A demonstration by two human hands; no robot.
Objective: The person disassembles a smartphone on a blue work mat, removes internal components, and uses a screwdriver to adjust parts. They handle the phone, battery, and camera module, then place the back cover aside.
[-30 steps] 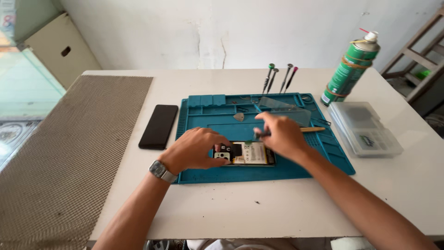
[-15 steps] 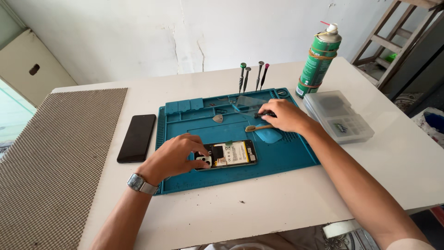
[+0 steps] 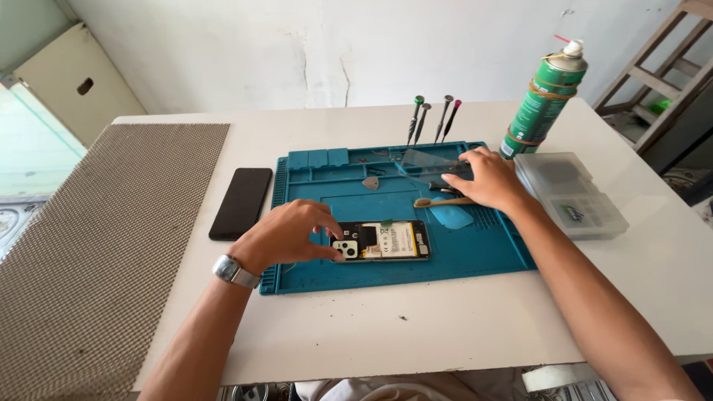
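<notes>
An opened phone [image 3: 390, 240], back cover off with battery and camera block showing, lies on a teal work mat [image 3: 445, 263]. My left hand [image 3: 286, 236], a metal watch on its wrist, pinches the phone's camera end. My right hand [image 3: 486, 180] rests palm down at the mat's upper right. Its fingertips are on a small black tool [image 3: 440, 186] beside a clear glass sheet [image 3: 422, 162]. Whether the fingers grip the tool is hidden. A wooden-handled brush [image 3: 438, 201] lies just under that hand, next to a light blue pad [image 3: 451, 217].
A black phone [image 3: 241, 202] lies face down left of the mat. Several screwdrivers [image 3: 431, 117] lie behind it, a green spray can [image 3: 542, 100] stands at the back right, and a clear parts box [image 3: 572, 194] sits at the right. A woven mat [image 3: 96, 252] covers the table's left side.
My right hand left the phone, where it held a tool, and moved up to the mat's far right corner. My left hand stayed on the phone. The view shifted with my head.
</notes>
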